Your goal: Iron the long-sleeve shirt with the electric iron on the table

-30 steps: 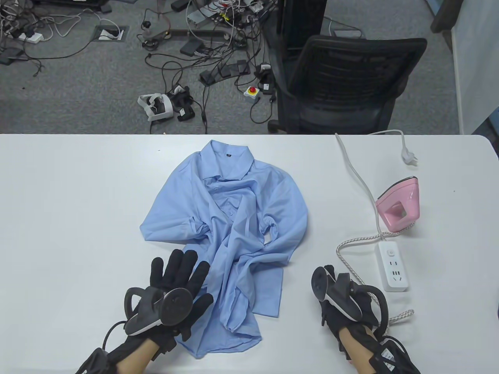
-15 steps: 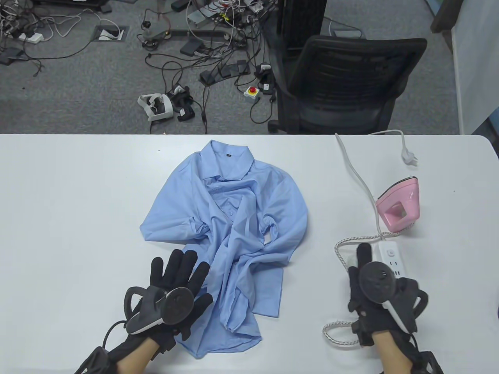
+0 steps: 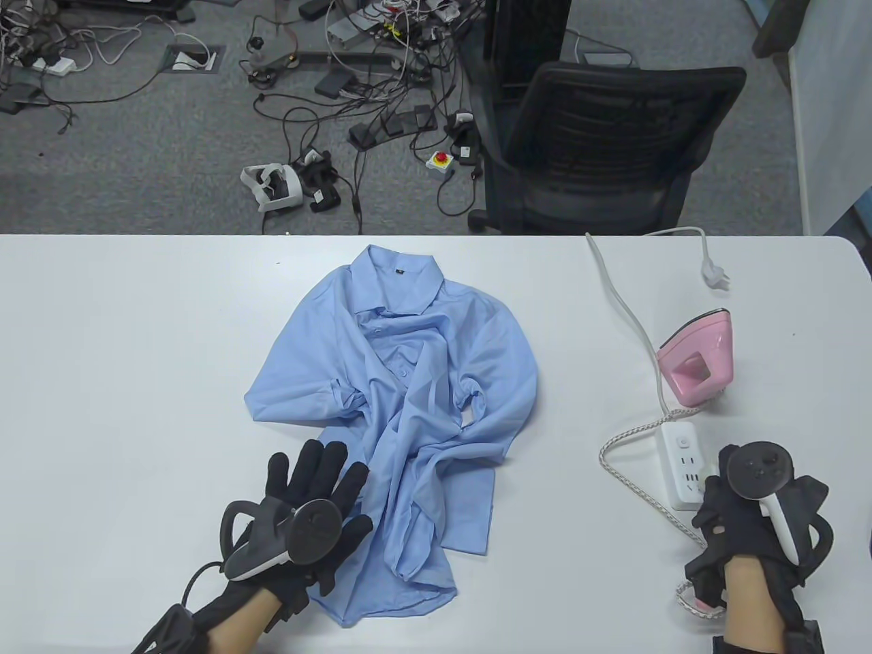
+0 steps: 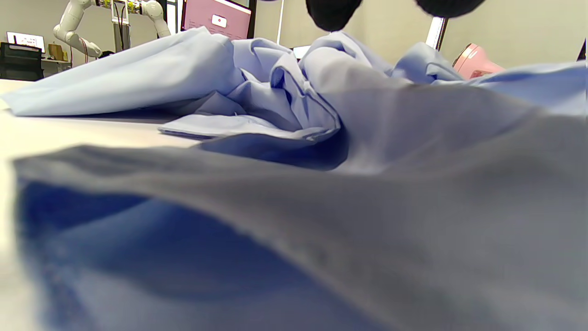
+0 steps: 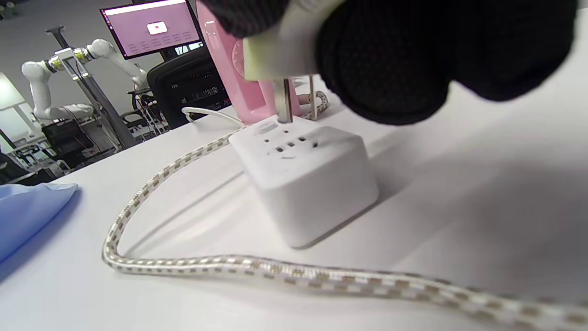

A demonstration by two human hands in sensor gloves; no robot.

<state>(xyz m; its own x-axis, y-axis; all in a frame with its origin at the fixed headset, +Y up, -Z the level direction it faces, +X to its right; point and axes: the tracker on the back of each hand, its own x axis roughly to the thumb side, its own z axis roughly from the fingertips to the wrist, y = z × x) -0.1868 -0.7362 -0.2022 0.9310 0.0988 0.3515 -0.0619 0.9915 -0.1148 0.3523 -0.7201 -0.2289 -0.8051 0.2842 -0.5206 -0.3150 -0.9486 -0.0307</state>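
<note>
Plug over the strip, shirt pinned flat, iron parked.

Table view: the left hand [image 3: 310, 507] lay flat with fingers spread on the near-left edge of the crumpled blue shirt [image 3: 402, 381] in the middle of the counter [image 3: 102, 375]; the right hand [image 3: 746, 524] was well off to the right, just beside the white power strip [image 3: 684, 463], with the pink iron [image 3: 698, 364] standing beyond it and its braided cord [image 3: 633, 470] looping between.
Left wrist view: shirt folds [image 4: 285, 105] filled the frame, fingertips [image 4: 333, 11] hanging straight above the cloth.
Right wrist view: the right hand's fingers [image 5: 390, 59] pinched the white plug [image 5: 275, 55], its prongs just over the power strip [image 5: 308, 179] sockets; whether they touched, I couldn't tell.
</note>
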